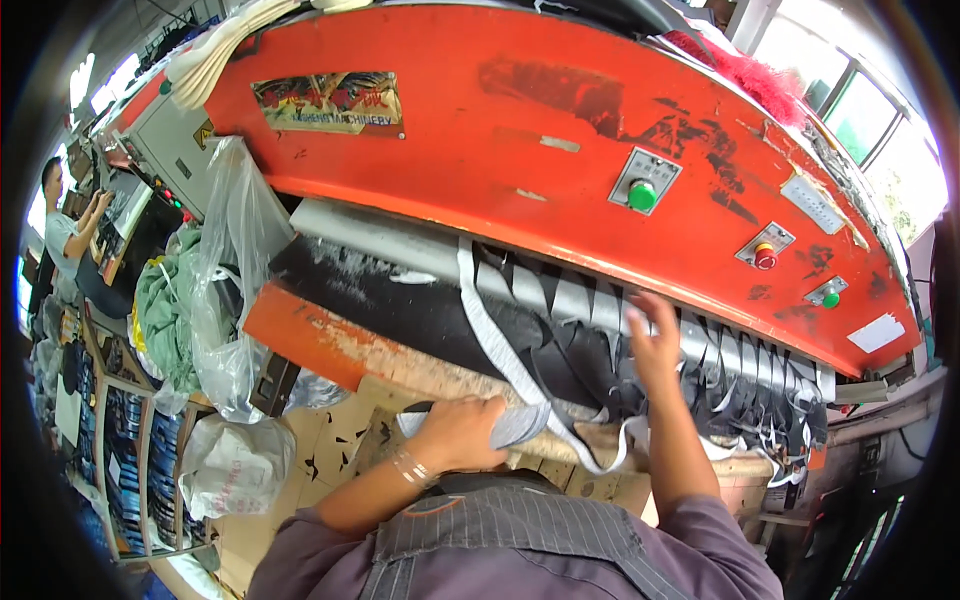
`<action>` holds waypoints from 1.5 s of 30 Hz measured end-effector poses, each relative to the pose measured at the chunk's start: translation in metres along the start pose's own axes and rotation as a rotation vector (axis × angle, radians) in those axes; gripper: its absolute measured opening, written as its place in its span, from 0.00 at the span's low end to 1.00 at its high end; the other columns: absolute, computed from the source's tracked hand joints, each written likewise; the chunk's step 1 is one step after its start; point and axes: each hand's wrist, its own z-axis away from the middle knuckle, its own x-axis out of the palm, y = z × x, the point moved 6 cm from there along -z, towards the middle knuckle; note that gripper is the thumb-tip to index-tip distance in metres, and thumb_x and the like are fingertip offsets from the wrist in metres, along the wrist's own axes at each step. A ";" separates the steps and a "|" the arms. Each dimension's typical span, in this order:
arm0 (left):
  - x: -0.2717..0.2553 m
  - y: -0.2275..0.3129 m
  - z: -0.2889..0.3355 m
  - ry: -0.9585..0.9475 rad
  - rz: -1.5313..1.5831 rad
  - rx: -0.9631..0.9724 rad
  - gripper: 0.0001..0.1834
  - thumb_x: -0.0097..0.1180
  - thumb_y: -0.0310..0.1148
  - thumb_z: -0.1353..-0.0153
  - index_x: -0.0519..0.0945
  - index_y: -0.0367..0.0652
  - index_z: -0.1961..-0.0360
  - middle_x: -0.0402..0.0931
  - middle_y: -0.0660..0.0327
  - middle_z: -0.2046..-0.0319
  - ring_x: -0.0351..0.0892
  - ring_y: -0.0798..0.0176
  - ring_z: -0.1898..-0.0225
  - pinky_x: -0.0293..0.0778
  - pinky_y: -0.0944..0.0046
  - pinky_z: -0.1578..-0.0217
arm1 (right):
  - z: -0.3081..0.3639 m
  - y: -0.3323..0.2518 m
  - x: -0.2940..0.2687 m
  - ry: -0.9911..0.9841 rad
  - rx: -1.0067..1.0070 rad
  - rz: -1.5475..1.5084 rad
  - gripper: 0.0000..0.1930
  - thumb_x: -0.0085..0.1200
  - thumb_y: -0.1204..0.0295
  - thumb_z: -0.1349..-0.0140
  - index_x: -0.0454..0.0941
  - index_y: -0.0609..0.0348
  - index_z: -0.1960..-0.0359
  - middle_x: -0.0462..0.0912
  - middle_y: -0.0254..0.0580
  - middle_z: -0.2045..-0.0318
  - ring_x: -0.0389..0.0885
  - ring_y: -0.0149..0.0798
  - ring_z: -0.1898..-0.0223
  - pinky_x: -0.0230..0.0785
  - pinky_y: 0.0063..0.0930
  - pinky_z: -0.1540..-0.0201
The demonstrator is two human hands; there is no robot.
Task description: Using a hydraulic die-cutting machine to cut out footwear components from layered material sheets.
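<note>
Station: a large orange machine (pixel 440 120) is filling the space in front of me, its grey roller (pixel 375 245) running slantwise from upper left to lower right.

Left grip (pixel 462 432): fingers are curling down over a folded grey cloth piece (pixel 522 426) and, as I read it, clamping it. Cloth is showing at both sides of my knuckles, close to the near edge of the bench (pixel 325 340). Its long axis is lying roughly crosswise, left to right before my body.

Right grip (pixel 652 338): fingers and thumb are standing apart, seemingly holding nothing. It is hovering farther out, by the roller, among the dark strips (pixel 735 390) hanging there. Whether the fingertips are touching one, I cannot tell.

Key relation: a long pale strip (pixel 492 335) is running between my two grips. Its long axis is leading from the roller toward me and rightward, then curling in a loop near my right forearm. Its upper stretch is lying left of the right grip; its lower stretch is passing just right of the cloth, so the left grip is nearer there. The dark strips are lying nearer the right.

Margins: a black sheet (pixel 365 300) is covering the bench left of the strip; a clear plastic bag (pixel 240 280) is hanging farther left.
</note>
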 end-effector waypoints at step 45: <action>-0.010 -0.077 -0.041 -0.001 0.447 -0.002 0.31 0.62 0.44 0.58 0.69 0.35 0.55 0.78 0.44 0.72 0.79 0.41 0.68 0.73 0.49 0.65 | -0.008 -0.050 0.210 -0.308 -0.214 0.316 0.12 0.59 0.70 0.46 0.72 0.63 0.66 0.76 0.67 0.50 0.70 0.59 0.41 0.58 0.48 0.36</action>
